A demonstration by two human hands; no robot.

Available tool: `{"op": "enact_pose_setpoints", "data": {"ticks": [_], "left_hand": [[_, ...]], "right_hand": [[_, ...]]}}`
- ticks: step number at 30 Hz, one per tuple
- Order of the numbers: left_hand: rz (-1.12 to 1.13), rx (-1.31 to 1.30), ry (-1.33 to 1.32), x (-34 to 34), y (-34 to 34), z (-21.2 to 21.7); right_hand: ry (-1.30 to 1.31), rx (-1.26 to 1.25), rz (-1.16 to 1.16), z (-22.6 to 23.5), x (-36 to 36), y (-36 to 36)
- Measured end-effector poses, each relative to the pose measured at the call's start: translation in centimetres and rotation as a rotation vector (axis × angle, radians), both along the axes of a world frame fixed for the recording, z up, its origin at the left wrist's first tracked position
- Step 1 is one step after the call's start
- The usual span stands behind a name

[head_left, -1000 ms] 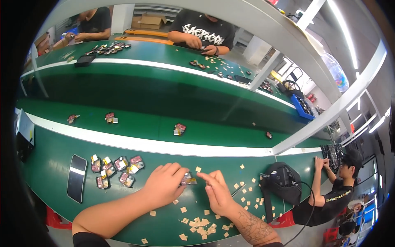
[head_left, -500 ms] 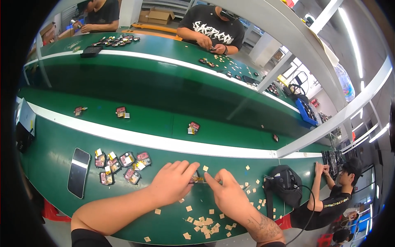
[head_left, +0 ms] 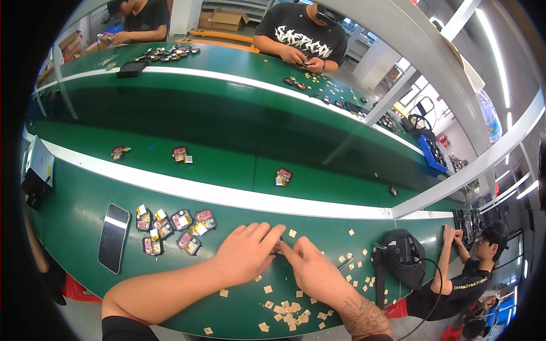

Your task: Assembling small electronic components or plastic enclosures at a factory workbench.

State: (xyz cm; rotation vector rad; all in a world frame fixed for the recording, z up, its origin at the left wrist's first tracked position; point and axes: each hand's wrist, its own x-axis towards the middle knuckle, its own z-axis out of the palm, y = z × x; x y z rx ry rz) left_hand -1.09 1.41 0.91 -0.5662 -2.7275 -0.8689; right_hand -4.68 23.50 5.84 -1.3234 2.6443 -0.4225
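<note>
My left hand (head_left: 245,253) is closed around a small black-cased electronic device (head_left: 277,248), with its fingertips over the top edge. Most of the device is hidden by my fingers. From the right, my right hand (head_left: 311,267) reaches in with its index finger pressed on the device and the other fingers curled. Left of my hands lies a group of similar opened devices (head_left: 162,227), with red circuit boards and silver-and-yellow batteries. Small beige square pads (head_left: 290,312) are scattered near my right forearm, several heaped together.
A phone (head_left: 114,237) lies at the left, near a box (head_left: 37,170). A black bag-like item (head_left: 401,258) with a cable sits at the right. Beyond the white ledge (head_left: 227,199), a few devices (head_left: 283,177) rest on the green strip. Other people work across and to the right.
My right index finger has moved in closer to my left fingers, over the device. The battery part that showed between my hands is now mostly covered. The whole view has shifted slightly.
</note>
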Motion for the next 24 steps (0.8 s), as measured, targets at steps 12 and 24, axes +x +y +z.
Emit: {"op": "enact_pose_setpoints", "data": {"ticks": [12,24], "left_hand": [[-0.082,-0.142,0.06,0.2,0.5,0.5],[-0.055,-0.155,-0.022,0.5,0.7,0.7]], "right_hand": [[0.173,0.04,-0.096,-1.0,-0.3,0.0],[-0.04,-0.147,-0.21,-1.3,-0.8,0.1]]}}
